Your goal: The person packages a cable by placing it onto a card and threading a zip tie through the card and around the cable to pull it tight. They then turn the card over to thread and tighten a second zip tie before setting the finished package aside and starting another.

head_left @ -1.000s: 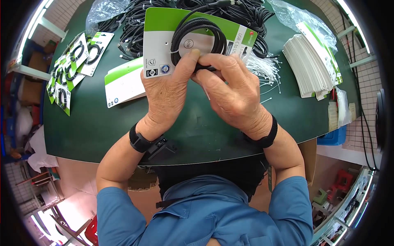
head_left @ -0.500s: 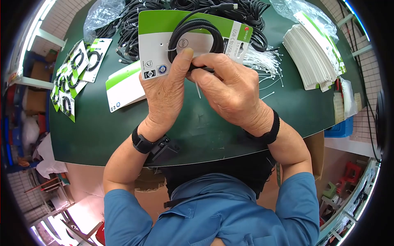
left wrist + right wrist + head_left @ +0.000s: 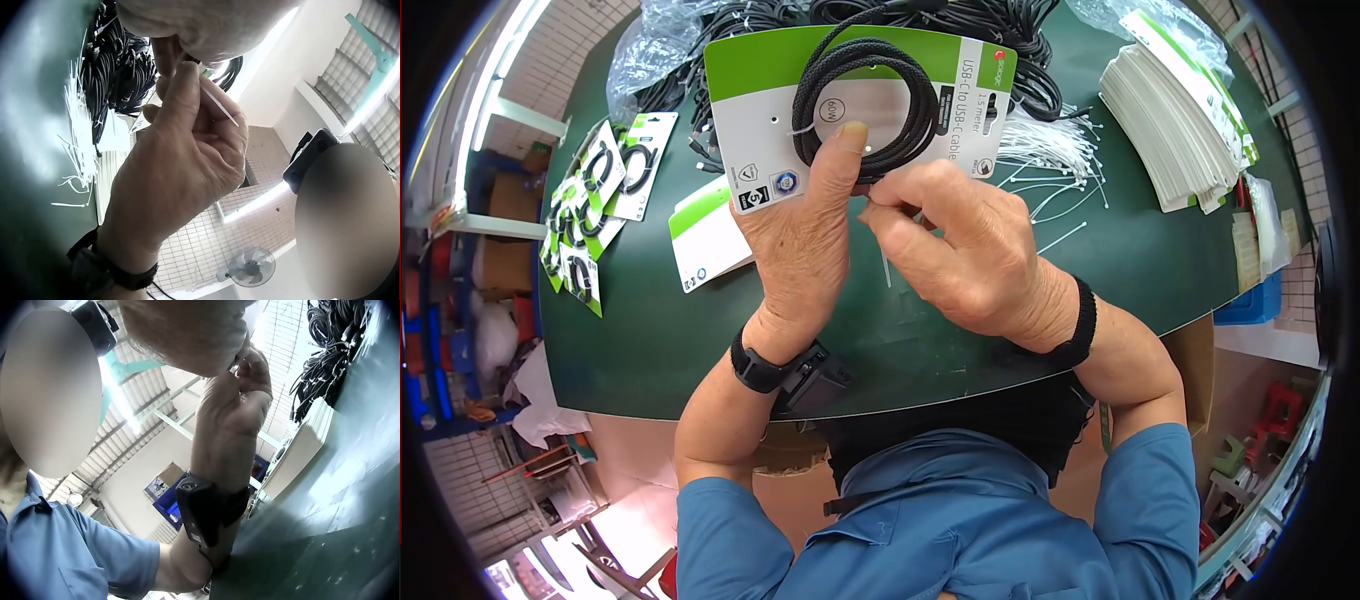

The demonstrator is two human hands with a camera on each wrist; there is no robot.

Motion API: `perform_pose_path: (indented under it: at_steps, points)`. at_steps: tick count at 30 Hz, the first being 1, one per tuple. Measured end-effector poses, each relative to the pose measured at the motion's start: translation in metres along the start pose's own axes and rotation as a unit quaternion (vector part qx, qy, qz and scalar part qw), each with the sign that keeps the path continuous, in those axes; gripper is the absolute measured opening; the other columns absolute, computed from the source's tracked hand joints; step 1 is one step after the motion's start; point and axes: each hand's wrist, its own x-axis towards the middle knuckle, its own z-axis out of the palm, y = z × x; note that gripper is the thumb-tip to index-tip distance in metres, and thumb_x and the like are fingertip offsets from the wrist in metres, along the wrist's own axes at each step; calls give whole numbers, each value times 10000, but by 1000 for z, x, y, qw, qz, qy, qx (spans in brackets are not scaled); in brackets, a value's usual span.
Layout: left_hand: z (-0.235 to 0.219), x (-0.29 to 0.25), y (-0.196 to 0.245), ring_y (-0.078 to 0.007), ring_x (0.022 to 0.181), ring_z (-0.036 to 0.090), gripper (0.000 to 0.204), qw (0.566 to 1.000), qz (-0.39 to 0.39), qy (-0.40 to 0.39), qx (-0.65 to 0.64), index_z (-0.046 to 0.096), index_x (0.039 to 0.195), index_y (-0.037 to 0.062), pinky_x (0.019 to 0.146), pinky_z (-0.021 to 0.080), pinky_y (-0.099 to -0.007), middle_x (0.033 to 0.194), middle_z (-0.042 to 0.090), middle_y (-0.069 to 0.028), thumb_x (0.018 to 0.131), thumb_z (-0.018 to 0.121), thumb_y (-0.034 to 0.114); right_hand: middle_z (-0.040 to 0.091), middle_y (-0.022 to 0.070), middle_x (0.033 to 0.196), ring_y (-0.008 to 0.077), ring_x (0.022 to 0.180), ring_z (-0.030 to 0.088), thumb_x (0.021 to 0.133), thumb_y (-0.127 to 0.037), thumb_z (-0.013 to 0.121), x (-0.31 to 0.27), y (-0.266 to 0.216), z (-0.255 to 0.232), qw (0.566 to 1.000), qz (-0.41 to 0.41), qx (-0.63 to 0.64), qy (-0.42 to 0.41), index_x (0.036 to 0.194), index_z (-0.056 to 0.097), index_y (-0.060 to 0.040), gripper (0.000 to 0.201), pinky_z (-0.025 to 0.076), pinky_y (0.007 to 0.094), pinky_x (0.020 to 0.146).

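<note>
My left hand (image 3: 800, 235) grips a green-and-white packaging card (image 3: 745, 125) from below, its thumb pressing on the front and its fingers hidden behind. Against the card lies a coiled black braided USB-C cable (image 3: 920, 105), with a thin white tie across the coil's left side. My right hand (image 3: 970, 250) is at the card's lower edge, its thumb and index finger pinching close beside the left thumb. A white cable tie (image 3: 219, 105) sticks out from the right hand's fingers in the left wrist view. In the head view its tail (image 3: 887, 270) hangs below them.
Blank-looking cards (image 3: 710, 240) lie left of the hands, near several finished-looking carded cables (image 3: 585, 215). Black cable bundles (image 3: 1040, 50) lie behind. White cable ties (image 3: 1055, 145) spread at right, beside a tall card stack (image 3: 1165, 130). The green table's (image 3: 650, 370) front edge is close to the body.
The card with the coil has shifted slightly left and turned more face-on. The right fingertips have slid down off the coil to the card's lower edge, uncovering more print and the coil's bottom.
</note>
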Motion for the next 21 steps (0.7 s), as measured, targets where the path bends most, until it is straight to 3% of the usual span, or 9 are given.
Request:
perform_pose_path:
  at_steps: [9,17,20,21]
  points:
    - [1,0,1,-118,891,678,382,1000,10,-2,-5,622,1288,8,693,614,-265,1119,706,-69,957,801,73,650,142,1009,217,738,661,711,33,805,-1,-6,-2,998,3,66,0,926,703,66,240,591,305,607]
    - [0,-2,5,-122,920,690,369,999,-32,-16,2,617,1294,2,655,619,-259,1139,703,-78,976,784,82,627,160,1030,269,765,659,768,55,820,-2,-7,1,990,-4,144,3,932,683,77,215,632,393,753]
    - [0,-4,7,-123,996,655,351,999,-11,-38,25,608,1315,7,835,568,-280,1182,695,-63,1033,746,165,625,162,1026,272,767,655,763,54,824,-4,-6,4,986,-12,167,14,949,674,76,241,630,398,748]
    - [0,-4,7,-123,996,655,351,999,-11,-38,25,608,1315,7,835,568,-280,1182,695,-63,1033,746,165,625,162,1026,272,767,655,763,54,824,-4,-5,4,986,-11,167,14,949,674,76,241,630,398,748]
